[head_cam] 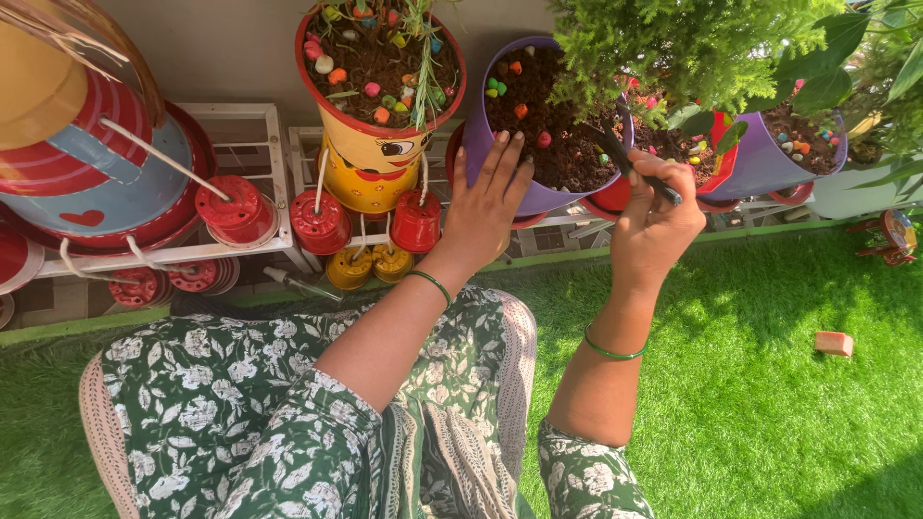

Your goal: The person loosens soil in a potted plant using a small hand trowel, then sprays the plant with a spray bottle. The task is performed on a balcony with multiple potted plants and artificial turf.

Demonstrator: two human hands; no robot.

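Head view: my left hand lies open against the purple pot rim, right hand closed on dark scissors just beyond my knuckles; I judge the pot heavy, rigid, best gripped at its wall.

On my left hand I wear one thin green bangle at the wrist. My right hand has a similar green bangle, which sits lower on the forearm. My arms are bare below the short sleeves. My clothes are of dark green cloth with a print of white flowers and leaves. A beige patterned border runs along the edge of the cloth over my knee, and another on the far left.
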